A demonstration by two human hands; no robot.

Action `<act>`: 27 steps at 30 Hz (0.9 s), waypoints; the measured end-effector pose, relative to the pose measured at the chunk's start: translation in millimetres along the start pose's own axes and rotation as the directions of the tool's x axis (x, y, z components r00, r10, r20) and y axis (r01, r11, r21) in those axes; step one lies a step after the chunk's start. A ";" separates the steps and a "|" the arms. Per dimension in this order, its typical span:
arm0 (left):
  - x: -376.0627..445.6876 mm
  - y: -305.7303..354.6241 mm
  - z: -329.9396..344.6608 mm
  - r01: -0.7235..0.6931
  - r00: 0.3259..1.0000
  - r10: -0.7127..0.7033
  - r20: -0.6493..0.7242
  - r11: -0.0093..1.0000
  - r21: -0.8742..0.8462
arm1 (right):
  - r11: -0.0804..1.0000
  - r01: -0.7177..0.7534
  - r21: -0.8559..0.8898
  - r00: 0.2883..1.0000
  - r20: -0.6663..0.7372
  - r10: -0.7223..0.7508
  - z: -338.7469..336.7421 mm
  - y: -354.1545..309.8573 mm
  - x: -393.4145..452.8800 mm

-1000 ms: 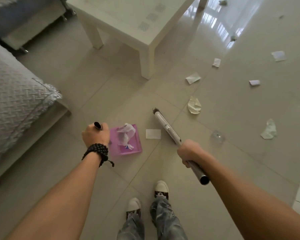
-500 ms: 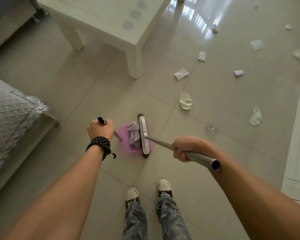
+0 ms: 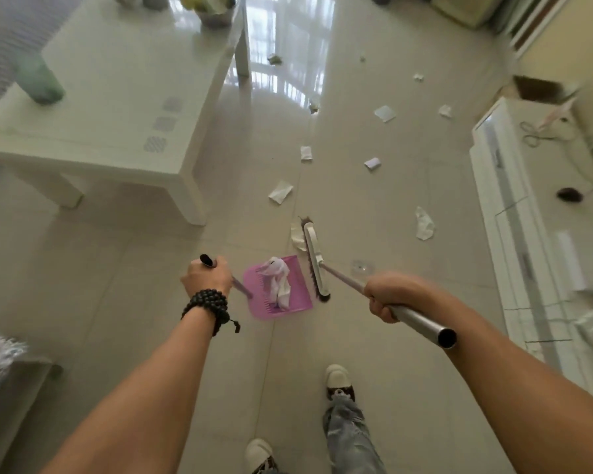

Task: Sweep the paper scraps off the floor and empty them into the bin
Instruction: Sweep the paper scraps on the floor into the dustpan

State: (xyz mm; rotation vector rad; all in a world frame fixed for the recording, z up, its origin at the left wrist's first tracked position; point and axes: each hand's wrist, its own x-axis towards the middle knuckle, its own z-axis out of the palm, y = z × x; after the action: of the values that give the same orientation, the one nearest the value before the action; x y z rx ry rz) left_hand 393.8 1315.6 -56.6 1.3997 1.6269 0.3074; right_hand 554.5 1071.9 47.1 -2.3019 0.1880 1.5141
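Both grips clenched, left hand (image 3: 204,277) on dustpan (image 3: 278,289), right hand (image 3: 389,295) on broom (image 3: 314,260); many paper scraps (image 3: 280,192) remain unswept.

window glare on floor (image 3: 288,63), blurred edges

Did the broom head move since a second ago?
Yes. The broom head went from the floor right of the pink dustpan to its right edge, and now touches a crumpled paper.
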 end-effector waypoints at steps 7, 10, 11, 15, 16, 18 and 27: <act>-53.1 68.7 113.7 -0.119 0.990 0.110 0.090 0.987 0.108 | 0.990 0.003 -0.140 0.982 -0.186 -0.029 -106.6 43.2 43.4; -62.5 85.9 159.7 -0.162 0.984 0.149 0.095 0.976 0.145 | 0.978 -0.003 -0.210 0.973 -0.224 -0.045 -143.0 48.9 68.2; -62.6 92.1 176.4 -0.174 0.983 0.161 0.094 0.972 0.156 | 0.972 -0.009 -0.234 0.974 -0.220 -0.044 -155.4 49.0 79.9; -57.2 107.9 234.1 -0.207 0.977 0.193 0.085 0.954 0.216 | 0.958 -0.102 -0.268 0.974 -0.221 0.042 -193.8 51.5 128.9; -55.7 110.6 247.0 -0.206 0.978 0.193 0.078 0.952 0.226 | 0.955 -0.113 -0.274 0.976 -0.212 0.055 -202.0 49.8 141.3; -52.6 113.9 264.9 -0.198 0.980 0.189 0.061 0.949 0.244 | 0.953 -0.108 -0.284 0.985 -0.163 0.063 -213.6 45.8 159.1; -29.4 137.2 316.2 -0.231 0.970 0.194 0.147 0.925 0.301 | 0.985 -0.121 -0.127 0.983 0.125 0.137 -212.9 6.8 200.7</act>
State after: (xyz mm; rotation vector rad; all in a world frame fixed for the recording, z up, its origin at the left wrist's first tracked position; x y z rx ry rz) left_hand 720.3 1217.1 -114.4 1.8104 1.4757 0.0882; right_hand 817.2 1003.4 -62.2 -2.3074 0.2201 1.7823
